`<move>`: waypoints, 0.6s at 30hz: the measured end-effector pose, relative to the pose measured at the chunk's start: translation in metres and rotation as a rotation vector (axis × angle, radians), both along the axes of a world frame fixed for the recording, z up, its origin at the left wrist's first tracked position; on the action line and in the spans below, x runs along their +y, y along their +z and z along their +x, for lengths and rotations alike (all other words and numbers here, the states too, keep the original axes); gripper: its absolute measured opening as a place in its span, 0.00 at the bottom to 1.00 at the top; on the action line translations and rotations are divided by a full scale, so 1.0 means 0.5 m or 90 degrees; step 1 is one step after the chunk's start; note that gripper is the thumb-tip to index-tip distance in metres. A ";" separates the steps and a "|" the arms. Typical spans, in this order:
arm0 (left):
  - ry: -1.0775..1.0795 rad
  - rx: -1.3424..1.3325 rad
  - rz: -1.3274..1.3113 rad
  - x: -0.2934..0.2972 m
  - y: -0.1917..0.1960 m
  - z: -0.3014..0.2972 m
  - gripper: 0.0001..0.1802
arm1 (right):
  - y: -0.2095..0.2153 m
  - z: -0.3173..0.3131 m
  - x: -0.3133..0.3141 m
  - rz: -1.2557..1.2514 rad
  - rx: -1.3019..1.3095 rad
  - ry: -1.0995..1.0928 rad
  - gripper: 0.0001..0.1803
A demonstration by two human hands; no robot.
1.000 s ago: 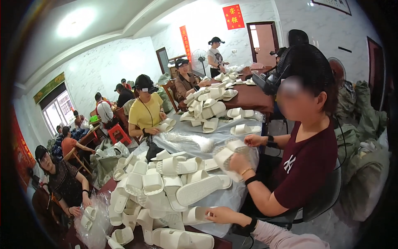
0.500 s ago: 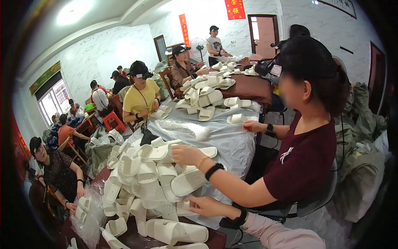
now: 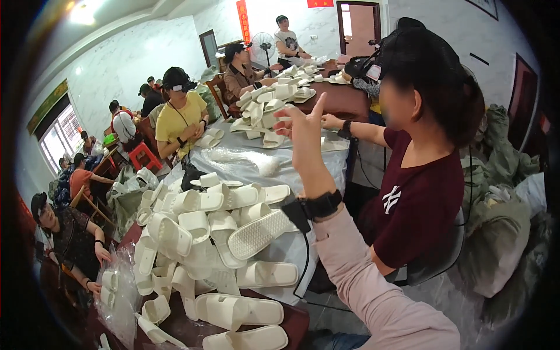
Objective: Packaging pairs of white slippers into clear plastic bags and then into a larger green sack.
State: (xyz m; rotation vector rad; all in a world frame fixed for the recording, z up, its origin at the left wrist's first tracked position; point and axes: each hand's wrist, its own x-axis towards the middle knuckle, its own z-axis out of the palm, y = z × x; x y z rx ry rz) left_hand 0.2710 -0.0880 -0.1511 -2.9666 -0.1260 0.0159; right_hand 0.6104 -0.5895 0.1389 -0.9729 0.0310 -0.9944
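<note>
My right hand [image 3: 301,140] is raised above the table in a pink sleeve, with a black band on the wrist. Its thumb points up and its fingers are spread and partly bent, holding nothing. Below and left of it lies a large heap of cream slide slippers. Nearest the forearm is a slipper showing its patterned sole [image 3: 259,234], and below that a slipper lies on its side [image 3: 268,274]. At the near edge a slipper [image 3: 239,311] rests on the dark red tabletop [image 3: 297,322]. My left hand is out of view.
A co-worker in a maroon shirt [image 3: 417,198] sits close on the right, an arm stretched across the table. A clear plastic sheet [image 3: 248,160] lies mid-table. Another slipper pile [image 3: 271,105] stands beyond. Sacks [image 3: 496,233] fill the right side. Across the left, a person handles a plastic bag [image 3: 119,291].
My right hand has lifted from the slippers up and away over the table. The maroon-shirted co-worker's near arm has withdrawn from the heap. The view has shifted slightly.
</note>
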 end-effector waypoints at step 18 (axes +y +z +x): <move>-0.003 -0.056 -0.036 0.045 -0.087 -0.019 0.34 | -0.262 0.031 0.236 -0.844 0.365 0.529 0.24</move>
